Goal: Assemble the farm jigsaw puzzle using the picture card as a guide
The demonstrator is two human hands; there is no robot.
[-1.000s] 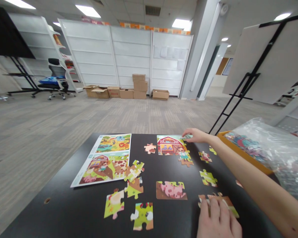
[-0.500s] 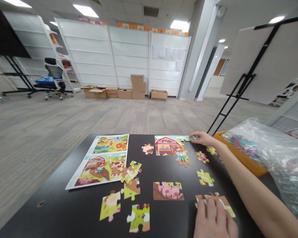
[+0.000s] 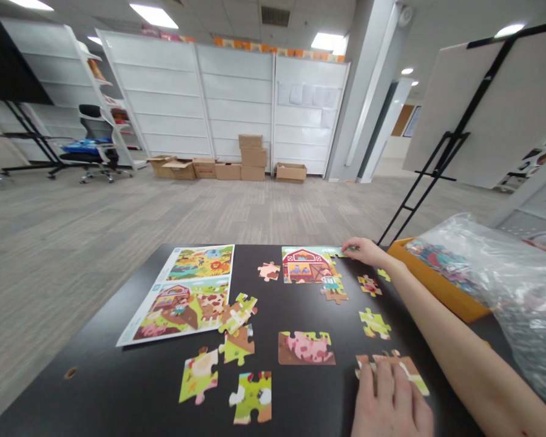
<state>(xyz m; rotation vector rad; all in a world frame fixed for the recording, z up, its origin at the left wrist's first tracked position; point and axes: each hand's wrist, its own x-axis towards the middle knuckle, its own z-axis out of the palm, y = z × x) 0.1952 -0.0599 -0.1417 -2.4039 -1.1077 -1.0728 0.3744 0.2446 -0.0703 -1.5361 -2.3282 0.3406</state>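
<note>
My right hand (image 3: 364, 250) reaches to the table's far edge, its fingertips pinched on a pale green puzzle piece (image 3: 339, 251) against the upper right of the joined barn pieces (image 3: 300, 265). A farmer piece (image 3: 331, 286) hangs below the barn's right side. Near the front right, my left hand (image 3: 391, 397) lies with its fingers over brown and green pieces (image 3: 418, 379), partly hiding them. The joined pig section (image 3: 306, 348) is left of that hand. Several loose pieces lie around, among them a pink one (image 3: 269, 271) and a green one (image 3: 374, 323).
A printed picture sheet (image 3: 164, 303) lies at the table's left, overlapped by a loose piece. More pieces (image 3: 252, 397) are at the front. On the right are a yellow box (image 3: 455, 300) and a clear plastic bag (image 3: 519, 303). A black stand is behind.
My right hand has moved slightly left, bringing its piece closer against the barn pieces. My left hand stays on its pieces. The view has shifted a little.
</note>
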